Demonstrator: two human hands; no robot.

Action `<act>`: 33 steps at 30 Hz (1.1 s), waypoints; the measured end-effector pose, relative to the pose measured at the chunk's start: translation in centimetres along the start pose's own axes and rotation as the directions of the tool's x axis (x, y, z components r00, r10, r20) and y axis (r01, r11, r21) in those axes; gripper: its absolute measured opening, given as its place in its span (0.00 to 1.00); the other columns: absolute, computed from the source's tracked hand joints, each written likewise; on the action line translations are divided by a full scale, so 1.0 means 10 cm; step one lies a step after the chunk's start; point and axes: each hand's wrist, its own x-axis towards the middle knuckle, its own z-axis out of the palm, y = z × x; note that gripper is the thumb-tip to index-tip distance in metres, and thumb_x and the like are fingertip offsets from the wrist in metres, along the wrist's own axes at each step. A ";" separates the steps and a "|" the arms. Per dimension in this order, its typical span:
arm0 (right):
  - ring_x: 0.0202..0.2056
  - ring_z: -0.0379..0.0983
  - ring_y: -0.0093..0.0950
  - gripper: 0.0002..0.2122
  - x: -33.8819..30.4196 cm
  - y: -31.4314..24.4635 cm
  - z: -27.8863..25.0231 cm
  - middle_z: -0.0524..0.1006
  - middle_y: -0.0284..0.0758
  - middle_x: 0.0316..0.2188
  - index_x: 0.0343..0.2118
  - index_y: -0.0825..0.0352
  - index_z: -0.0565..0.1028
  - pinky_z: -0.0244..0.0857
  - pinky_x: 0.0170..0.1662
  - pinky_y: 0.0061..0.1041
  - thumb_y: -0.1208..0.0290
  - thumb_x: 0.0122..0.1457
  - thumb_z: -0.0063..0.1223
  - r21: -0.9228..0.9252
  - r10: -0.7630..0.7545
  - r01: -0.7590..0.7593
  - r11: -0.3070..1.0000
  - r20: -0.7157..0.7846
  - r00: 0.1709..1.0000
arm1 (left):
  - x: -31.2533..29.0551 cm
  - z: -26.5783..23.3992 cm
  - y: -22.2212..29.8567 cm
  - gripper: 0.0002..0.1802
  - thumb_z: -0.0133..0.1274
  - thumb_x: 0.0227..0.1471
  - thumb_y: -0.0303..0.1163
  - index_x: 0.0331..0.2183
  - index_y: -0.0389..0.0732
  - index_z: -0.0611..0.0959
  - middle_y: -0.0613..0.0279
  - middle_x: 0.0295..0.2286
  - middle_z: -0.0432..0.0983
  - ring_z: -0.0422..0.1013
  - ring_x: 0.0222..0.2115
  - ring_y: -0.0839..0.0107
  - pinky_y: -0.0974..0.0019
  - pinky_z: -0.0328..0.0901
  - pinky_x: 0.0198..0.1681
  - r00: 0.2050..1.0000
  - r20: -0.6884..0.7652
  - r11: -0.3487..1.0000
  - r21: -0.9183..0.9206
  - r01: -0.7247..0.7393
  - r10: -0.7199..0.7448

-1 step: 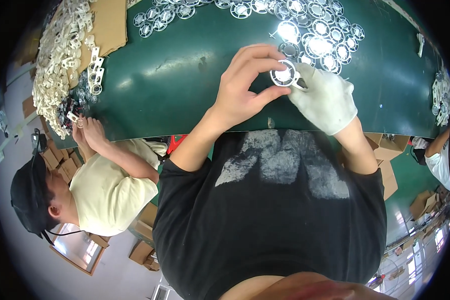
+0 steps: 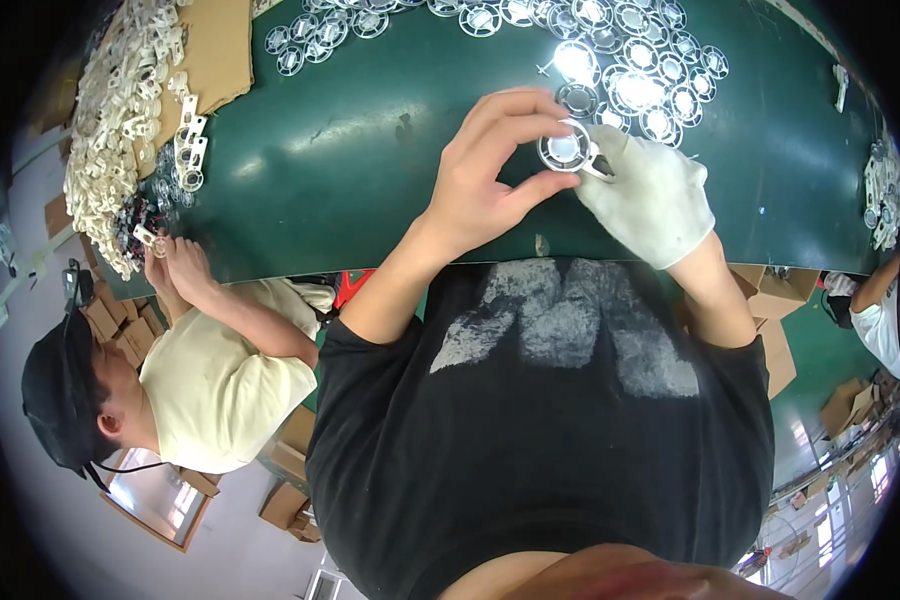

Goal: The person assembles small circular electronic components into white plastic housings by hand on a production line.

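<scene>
A white ring-shaped part (image 2: 564,147) with a pale round centre is held up above the green table. My bare left hand (image 2: 500,165) grips its rim, the thumb below and the fingers above. On the other side, my right hand (image 2: 648,190), in a white glove, closes on a short white arm that sticks out from the ring. The glove hides part of that arm. Just beyond my hands lies a dark-centred ring (image 2: 577,99), at the near side of a pile of similar round parts (image 2: 660,75). Bright glare covers some of them.
More round parts (image 2: 320,38) lie along the table's far edge. At the left, white plastic parts (image 2: 120,130) are heaped beside cardboard (image 2: 215,50). A co-worker in a black cap (image 2: 55,390) handles a small part there. Cardboard boxes (image 2: 775,295) stand under the table at right.
The ring-shaped part has shifted very slightly left, and the glare on its centre has dimmed. Both hands keep their grip.
</scene>
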 end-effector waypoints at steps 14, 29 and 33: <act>0.30 0.80 0.42 0.11 -0.01 0.02 -0.02 0.79 0.44 0.24 0.37 0.66 0.76 0.73 0.34 0.40 0.63 0.58 0.56 0.150 0.019 -0.036 0.988 0.115 0.993 | -0.01 0.03 0.02 0.28 0.73 0.37 0.25 0.44 0.40 0.85 0.59 0.43 0.80 0.78 0.41 0.62 0.65 0.74 0.44 0.999 -0.042 0.999 0.030 0.025 -0.023; 0.26 0.78 0.32 0.15 0.04 0.05 0.25 0.79 0.40 0.24 0.45 0.60 0.81 0.72 0.34 0.31 0.55 0.64 0.56 0.584 -0.065 -0.025 0.812 0.134 0.989 | -0.02 0.01 0.02 0.20 0.64 0.52 0.28 0.48 0.37 0.83 0.56 0.45 0.82 0.79 0.45 0.66 0.66 0.72 0.50 0.934 0.192 0.830 -0.430 0.356 -0.301; 0.33 0.80 0.47 0.14 -0.03 0.09 0.28 0.81 0.43 0.28 0.46 0.55 0.79 0.73 0.36 0.43 0.55 0.64 0.52 0.272 -0.063 0.032 0.962 0.108 0.992 | 0.06 -0.03 0.09 0.12 0.63 0.52 0.27 0.41 0.38 0.88 0.57 0.41 0.85 0.81 0.40 0.68 0.68 0.72 0.48 0.936 0.173 0.849 -0.395 0.352 -0.307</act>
